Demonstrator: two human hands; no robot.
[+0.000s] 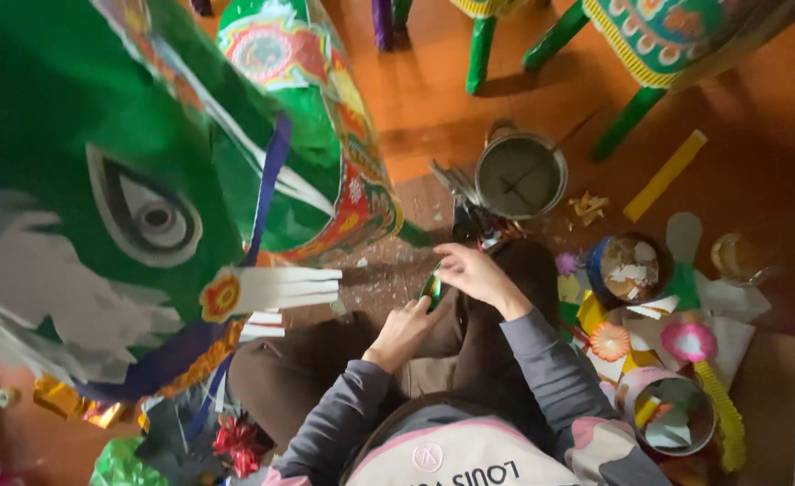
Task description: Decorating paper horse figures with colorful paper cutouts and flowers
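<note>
My left hand [406, 328] and my right hand [474, 274] meet over my lap, and both pinch a small shiny green piece of foil paper [431, 288]. The right hand's fingers curl over its upper end and the left hand grips its lower end. Just to the left stands a big green painted animal figure [100, 135] with a white-rimmed eye, white paper teeth [294, 286] and a bright patterned band. My brown trousers [325, 360] lie under the hands.
On the orange floor at right are a round metal pot [521, 175], a tin of paper scraps [629, 268], another tin [672, 414], a yellow paper strip [665, 175], pink [690, 342] and orange [610, 342] paper flowers and a glass [737, 256]. Green figure legs [480, 49] stand behind.
</note>
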